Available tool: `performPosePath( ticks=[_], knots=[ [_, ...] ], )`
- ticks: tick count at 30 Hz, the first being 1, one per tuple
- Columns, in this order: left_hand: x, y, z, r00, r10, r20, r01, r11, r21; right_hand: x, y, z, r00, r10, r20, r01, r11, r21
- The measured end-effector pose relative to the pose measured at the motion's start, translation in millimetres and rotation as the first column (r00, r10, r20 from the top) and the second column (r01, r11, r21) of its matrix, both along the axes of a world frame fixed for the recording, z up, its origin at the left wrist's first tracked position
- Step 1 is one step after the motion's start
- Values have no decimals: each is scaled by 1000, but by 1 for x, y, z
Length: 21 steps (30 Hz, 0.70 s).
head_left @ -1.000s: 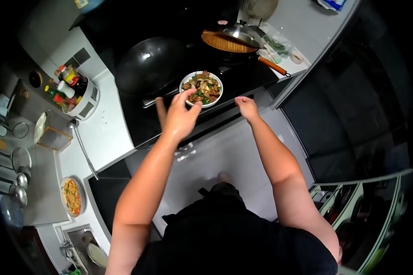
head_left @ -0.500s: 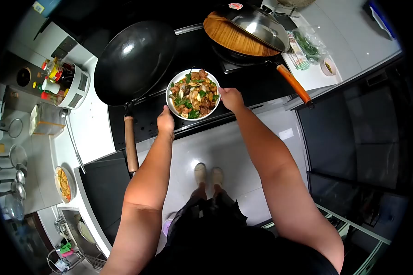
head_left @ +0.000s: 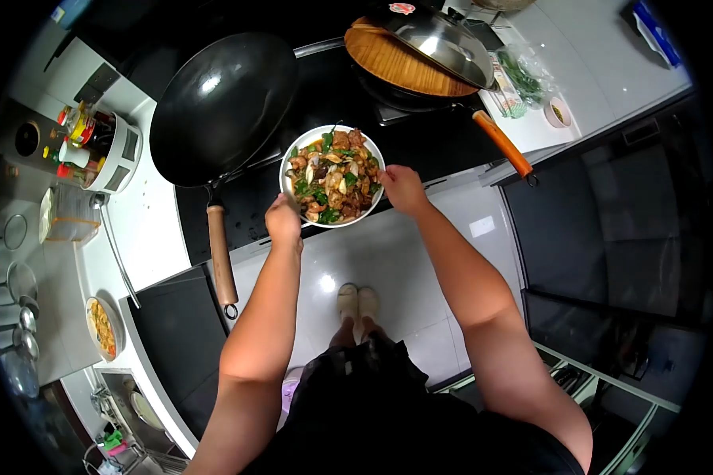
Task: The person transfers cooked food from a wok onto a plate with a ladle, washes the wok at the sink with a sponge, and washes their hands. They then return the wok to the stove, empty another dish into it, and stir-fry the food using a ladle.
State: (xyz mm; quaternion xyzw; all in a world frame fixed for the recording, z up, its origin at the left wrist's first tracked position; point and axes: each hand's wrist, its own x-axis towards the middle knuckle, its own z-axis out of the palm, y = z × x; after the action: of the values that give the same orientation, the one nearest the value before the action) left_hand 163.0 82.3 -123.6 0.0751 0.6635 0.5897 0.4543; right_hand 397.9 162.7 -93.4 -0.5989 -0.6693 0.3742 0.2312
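Both hands hold a white plate (head_left: pixel 286 170) level by its sides, over the front edge of the stove. Heaped on it is a stir-fry (head_left: pixel 337 178) of browned meat pieces, green leaves and pale slices. My left hand (head_left: pixel 283 219) is closed on the plate's lower left rim. Across from it, my right hand (head_left: pixel 404 190) grips the right rim. The undersides of the plate and some fingertips are hidden. Left of the plate a large black wok (head_left: pixel 222 111) rests on the stove, its wooden handle (head_left: pixel 221 253) pointing toward me.
A second pan with an orange handle (head_left: pixel 503 144) sits at the back right, under a wooden lid (head_left: pixel 404 63) and a metal lid (head_left: pixel 455 51). Seasoning bottles (head_left: pixel 75 150), a long-handled utensil (head_left: pixel 119 249) and another dish of food (head_left: pixel 103 328) line the left counter.
The plate has come slightly nearer to me with both hands on it. My view has shifted a little, and my feet are closer together.
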Motion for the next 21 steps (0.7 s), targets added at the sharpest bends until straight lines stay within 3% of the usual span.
performPosePath(
  ticks=[2,3,6,8,12,17,21],
  knots=[
    [4,-16,34,997,-72,36,70,996,52,8,-14,6,998,-35,-55,34,999,-26],
    [2,-25,37,991,-133,-29,135,986,94,10,-27,28,997,-45,-59,44,999,-24],
    [10,-41,98,983,-177,40,171,978,117,20,-52,73,991,-100,-91,102,995,14],
    [17,-48,143,965,-262,1,260,957,131,29,-65,106,992,-128,-13,128,991,29],
    [30,-28,196,913,-366,-180,388,915,111,61,-70,159,960,-255,-119,256,967,1],
    [89,11,255,808,-562,-173,588,776,226,128,-72,224,917,-341,-207,362,929,73],
    [162,44,267,659,-737,-148,746,616,252,208,-78,252,876,-461,-144,478,870,122]
  ],
)
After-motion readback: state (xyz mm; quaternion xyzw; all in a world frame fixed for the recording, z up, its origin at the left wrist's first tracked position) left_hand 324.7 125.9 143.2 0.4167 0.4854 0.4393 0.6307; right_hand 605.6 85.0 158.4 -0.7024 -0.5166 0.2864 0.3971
